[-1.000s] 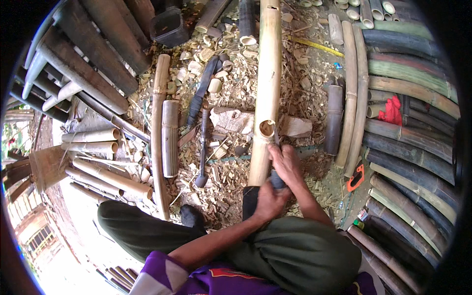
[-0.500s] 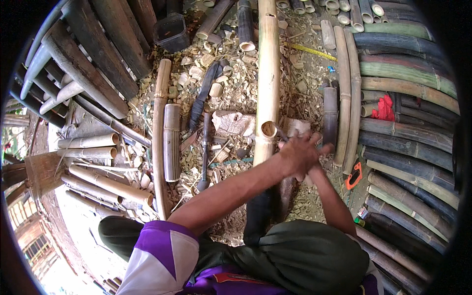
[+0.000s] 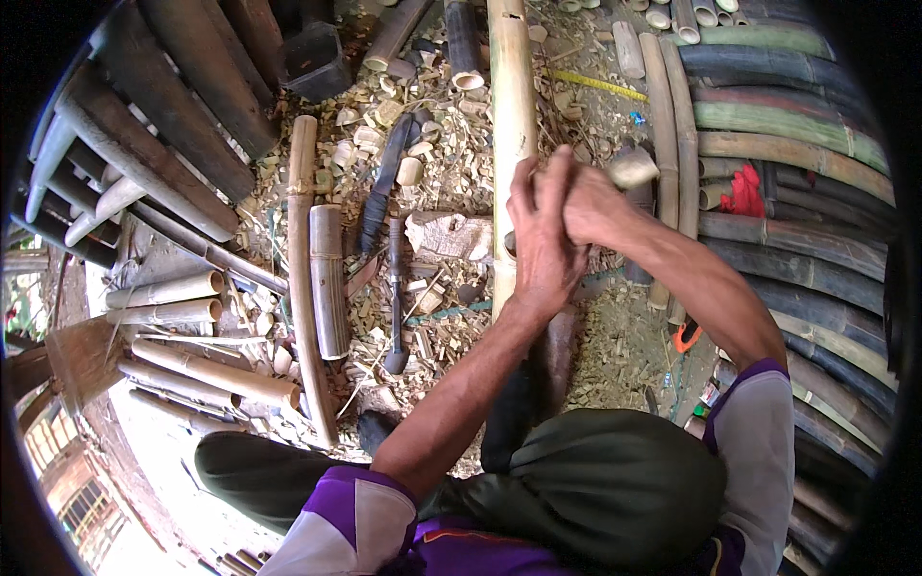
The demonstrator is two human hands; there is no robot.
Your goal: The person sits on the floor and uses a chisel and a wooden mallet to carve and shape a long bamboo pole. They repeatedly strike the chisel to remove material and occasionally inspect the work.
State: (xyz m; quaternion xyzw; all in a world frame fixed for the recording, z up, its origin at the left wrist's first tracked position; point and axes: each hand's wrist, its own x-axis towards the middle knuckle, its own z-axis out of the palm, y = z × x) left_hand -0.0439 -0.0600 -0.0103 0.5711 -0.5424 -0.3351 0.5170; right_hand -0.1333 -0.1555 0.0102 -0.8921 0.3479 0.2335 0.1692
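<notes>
A long pale bamboo pole [image 3: 513,91] runs away from me down the middle. A dark hole in its top shows partly beside my left hand [image 3: 545,226], which lies against the pole's right side with fingers bent. My right hand [image 3: 597,200] presses over and against the left, fingers closed together. Whatever the two hands grip between them is hidden. A blurred, pale cut wooden end [image 3: 633,168] shows just right of my right hand; I cannot tell whether it is held. Behind it stands a dark bamboo piece [image 3: 638,269].
Wood chips cover the ground. Left of the pole lie a dark-wrapped blade [image 3: 386,178], a rod-like tool [image 3: 396,298], a bamboo length [image 3: 329,288] and a chunk of wood [image 3: 447,237]. An orange-handled tool [image 3: 687,336], yellow measuring tape [image 3: 600,84] and stacked bamboo [image 3: 788,230] are at right.
Both hands have moved up and left, onto the pole's side near the hole. My right forearm now reaches in from the right. The blurred pale wooden end has come into sight.
</notes>
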